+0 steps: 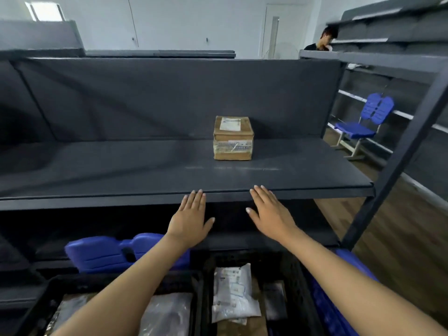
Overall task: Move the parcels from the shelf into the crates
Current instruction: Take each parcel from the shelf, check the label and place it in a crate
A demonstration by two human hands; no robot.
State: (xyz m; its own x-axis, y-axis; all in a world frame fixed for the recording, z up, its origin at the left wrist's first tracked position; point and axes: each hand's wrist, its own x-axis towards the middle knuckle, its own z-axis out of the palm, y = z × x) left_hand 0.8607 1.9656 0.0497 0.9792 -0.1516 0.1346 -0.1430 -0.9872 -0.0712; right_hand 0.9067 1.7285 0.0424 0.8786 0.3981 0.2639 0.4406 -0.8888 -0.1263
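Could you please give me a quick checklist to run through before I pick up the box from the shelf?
1. Hands free: ok; left hand and right hand are open, holding nothing.
2. Box reachable: ok; cardboard box sits flat, alone on the shelf, ahead of both hands.
3. Room in crate: cannot tell; a white mailer already lies inside.
4. Box weight: cannot tell.

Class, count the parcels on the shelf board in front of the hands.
1: a brown cardboard parcel, back of the shelf, right of centre. The shelf's left end is cut off.
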